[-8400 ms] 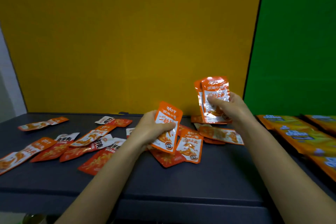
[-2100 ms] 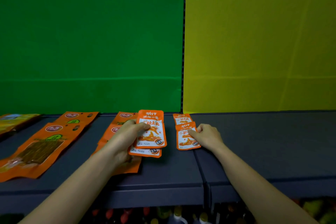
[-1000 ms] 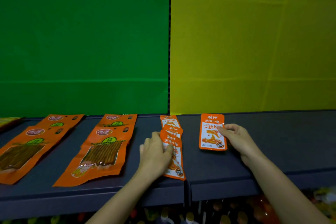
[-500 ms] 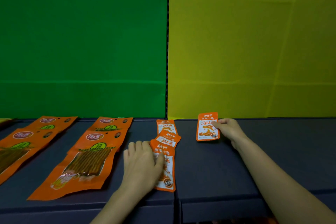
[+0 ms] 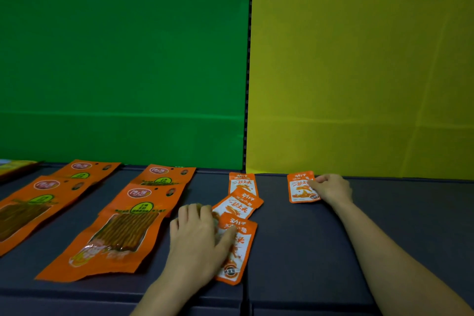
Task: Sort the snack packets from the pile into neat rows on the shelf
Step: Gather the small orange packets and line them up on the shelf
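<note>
**Here, both hands on small packets**

Low in the centre of the frame, the left hand (image 5: 195, 238) lies palm-down on the dark shelf (image 5: 295, 251), its forearm rising from the bottom edge. The fingers are straight and together, and the thumb presses the nearest small packet (image 5: 237, 256) flat. Just above, a tilted packet (image 5: 237, 205) overlaps it, and an upright packet (image 5: 242, 182) lies behind, making a rough column. Large orange packets (image 5: 118, 233) lie left of the hand. Farther back, right of centre, the right hand (image 5: 332, 188) is stretched to the shelf's rear. Its fingers are curled, pinching the right edge of a lone packet (image 5: 300, 187) that lies flat below the yellow backdrop (image 5: 359, 72).
</note>
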`<state>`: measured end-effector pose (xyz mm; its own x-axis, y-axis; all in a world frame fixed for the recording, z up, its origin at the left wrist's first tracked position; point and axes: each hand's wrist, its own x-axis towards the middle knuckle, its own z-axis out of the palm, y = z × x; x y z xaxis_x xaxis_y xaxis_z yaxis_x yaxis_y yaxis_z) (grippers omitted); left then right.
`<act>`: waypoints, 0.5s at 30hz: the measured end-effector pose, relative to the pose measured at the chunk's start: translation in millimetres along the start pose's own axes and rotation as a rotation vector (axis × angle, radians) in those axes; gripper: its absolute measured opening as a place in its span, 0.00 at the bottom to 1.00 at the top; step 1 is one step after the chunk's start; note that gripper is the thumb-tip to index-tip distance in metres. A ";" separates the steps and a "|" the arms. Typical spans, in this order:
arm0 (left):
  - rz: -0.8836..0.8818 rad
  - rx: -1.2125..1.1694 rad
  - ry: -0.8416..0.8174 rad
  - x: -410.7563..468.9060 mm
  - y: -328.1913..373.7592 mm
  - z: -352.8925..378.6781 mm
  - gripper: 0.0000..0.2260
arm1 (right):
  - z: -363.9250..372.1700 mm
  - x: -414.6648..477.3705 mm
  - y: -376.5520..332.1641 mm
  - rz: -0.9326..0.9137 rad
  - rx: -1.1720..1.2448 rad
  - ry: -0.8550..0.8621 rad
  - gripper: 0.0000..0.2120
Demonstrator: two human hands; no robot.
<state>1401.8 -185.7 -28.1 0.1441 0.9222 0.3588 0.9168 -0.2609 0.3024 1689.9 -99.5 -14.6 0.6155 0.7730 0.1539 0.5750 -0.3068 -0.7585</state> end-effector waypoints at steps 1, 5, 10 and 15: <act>0.000 -0.003 -0.006 -0.1 0.0 0.1 0.27 | -0.3 0.4 0.5 -0.005 -0.013 0.005 0.16; 0.000 -0.009 -0.043 -1.9 0.7 0.3 0.28 | -0.1 -0.2 2.8 -0.039 -0.065 0.013 0.15; 0.034 0.072 -0.017 -4.1 2.5 -3.0 0.31 | -3.8 -5.3 -0.2 -0.047 -0.079 0.034 0.14; 0.050 0.057 0.025 -11.3 0.4 -11.5 0.39 | -11.1 -27.3 -20.4 -0.227 0.028 0.189 0.12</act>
<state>1396.2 -199.6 -21.9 0.1818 0.9008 0.3944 0.9284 -0.2894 0.2330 1667.4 -120.6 3.8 0.5639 0.7024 0.4343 0.6956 -0.1205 -0.7083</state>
